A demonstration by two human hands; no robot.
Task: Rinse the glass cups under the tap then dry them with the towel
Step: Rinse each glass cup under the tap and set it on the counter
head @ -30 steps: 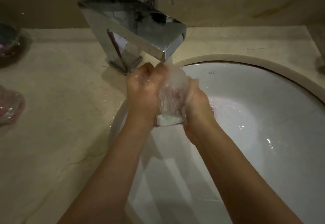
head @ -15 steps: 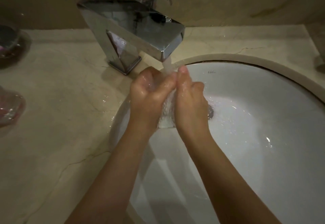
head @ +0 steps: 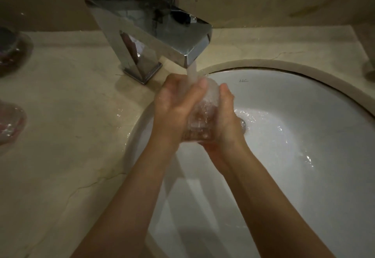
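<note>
Currently the left hand [head: 174, 103] and right hand [head: 223, 119] both grip one glass cup [head: 199, 122], held under the running tap [head: 162, 34] over the sink [head: 304, 99]. Rinsing is under way; drying remains. Glass items [head: 10, 122] stand on the worktop [head: 71, 136]; no towel shows.

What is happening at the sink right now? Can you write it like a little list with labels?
place: white sink set in a beige counter
tap: running, water falls on the cup
glass cup: held under the stream, over the sink
left hand: grips the cup's left side
right hand: grips the cup's right side
other glassware: waits on the counter, far left, blurred
towel: not in view
step: rinsing, drying not yet done
</note>
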